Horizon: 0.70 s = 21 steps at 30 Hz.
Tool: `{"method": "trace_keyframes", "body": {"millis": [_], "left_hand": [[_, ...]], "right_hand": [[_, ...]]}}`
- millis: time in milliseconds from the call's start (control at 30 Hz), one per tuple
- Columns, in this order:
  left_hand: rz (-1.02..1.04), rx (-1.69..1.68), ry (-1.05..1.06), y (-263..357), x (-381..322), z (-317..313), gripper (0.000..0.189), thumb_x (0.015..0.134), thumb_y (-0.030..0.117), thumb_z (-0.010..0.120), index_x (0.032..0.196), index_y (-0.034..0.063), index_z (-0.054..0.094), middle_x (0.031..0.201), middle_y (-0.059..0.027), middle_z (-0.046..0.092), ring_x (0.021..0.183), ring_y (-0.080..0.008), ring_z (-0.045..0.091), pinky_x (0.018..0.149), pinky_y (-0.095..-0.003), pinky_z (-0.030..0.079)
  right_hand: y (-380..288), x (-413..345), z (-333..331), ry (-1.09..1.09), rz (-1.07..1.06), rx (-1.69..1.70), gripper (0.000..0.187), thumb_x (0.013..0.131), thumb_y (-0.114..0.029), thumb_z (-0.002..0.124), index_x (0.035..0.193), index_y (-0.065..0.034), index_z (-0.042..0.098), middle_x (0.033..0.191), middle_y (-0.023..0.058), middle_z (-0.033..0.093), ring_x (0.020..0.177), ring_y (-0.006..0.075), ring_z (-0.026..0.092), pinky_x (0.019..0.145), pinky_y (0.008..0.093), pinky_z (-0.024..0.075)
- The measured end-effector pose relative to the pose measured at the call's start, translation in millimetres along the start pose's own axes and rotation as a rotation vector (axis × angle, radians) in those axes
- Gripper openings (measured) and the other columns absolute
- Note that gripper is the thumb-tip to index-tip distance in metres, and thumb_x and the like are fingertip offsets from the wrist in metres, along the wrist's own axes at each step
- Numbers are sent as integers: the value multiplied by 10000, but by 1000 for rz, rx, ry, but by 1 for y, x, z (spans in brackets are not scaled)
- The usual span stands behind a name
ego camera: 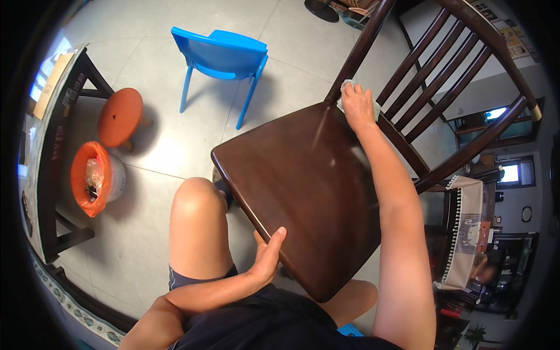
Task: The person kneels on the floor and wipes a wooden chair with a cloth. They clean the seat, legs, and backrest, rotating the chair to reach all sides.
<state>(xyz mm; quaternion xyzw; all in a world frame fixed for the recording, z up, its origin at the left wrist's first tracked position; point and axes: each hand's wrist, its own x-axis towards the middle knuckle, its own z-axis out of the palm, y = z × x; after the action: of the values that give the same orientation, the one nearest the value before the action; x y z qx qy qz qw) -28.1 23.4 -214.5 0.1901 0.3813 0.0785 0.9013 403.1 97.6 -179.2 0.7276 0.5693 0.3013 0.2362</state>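
Observation:
A dark brown wooden chair (297,188) stands before me, its glossy seat towards my knees and its slatted backrest at the upper right. My left hand (267,256) grips the seat's near edge, thumb on top and fingers underneath. At the seat's far corner, beside the foot of a backrest post, my right hand (358,103) presses a pale, crumpled cloth (377,109) against the wood. Part of the cloth is hidden under the palm and fingers.
A blue plastic chair (223,54) stands ahead. On the left are a round orange-brown stool (120,117), a bin with an orange liner (89,179) and a dark-framed table (57,144). A cloth-covered table (466,236) is at the right, with a person (486,272) near it.

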Motion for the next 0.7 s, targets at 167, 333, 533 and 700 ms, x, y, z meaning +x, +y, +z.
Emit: {"method": "trace_keyframes", "body": {"millis": [167,333,533,700], "left_hand": [[-14,-11,-27,-3,10,-7,890,950,373,632,1497,39,14,1443,-158,344,1291,-231,394,1098,-392,338],[16,56,-40,16,4,0,853,953,391,623,1482,-8,86,1418,-144,379,1268,-220,413,1074,-365,352],[-168,201,44,17,2,-3,760,943,460,614,1457,18,271,1358,-140,460,1232,-213,450,999,-389,392],[-198,161,-62,21,-2,-5,788,923,494,625,1467,54,260,1320,-120,504,1152,-200,491,865,-361,420]], "right_hand": [[-6,-26,7,-220,-193,71,132,793,-133,630,884,-131,726,925,-15,619,918,201,560,774,389,409],[-20,-9,-21,311,-85,370,199,780,-55,616,961,-100,685,1027,5,649,933,221,569,759,353,417],[-39,44,21,-55,64,366,214,821,-49,597,1003,-95,700,1046,38,656,1004,256,586,806,386,478],[-69,12,37,-105,263,489,146,790,-103,645,901,-45,720,1013,81,656,971,310,594,815,450,532]]}}
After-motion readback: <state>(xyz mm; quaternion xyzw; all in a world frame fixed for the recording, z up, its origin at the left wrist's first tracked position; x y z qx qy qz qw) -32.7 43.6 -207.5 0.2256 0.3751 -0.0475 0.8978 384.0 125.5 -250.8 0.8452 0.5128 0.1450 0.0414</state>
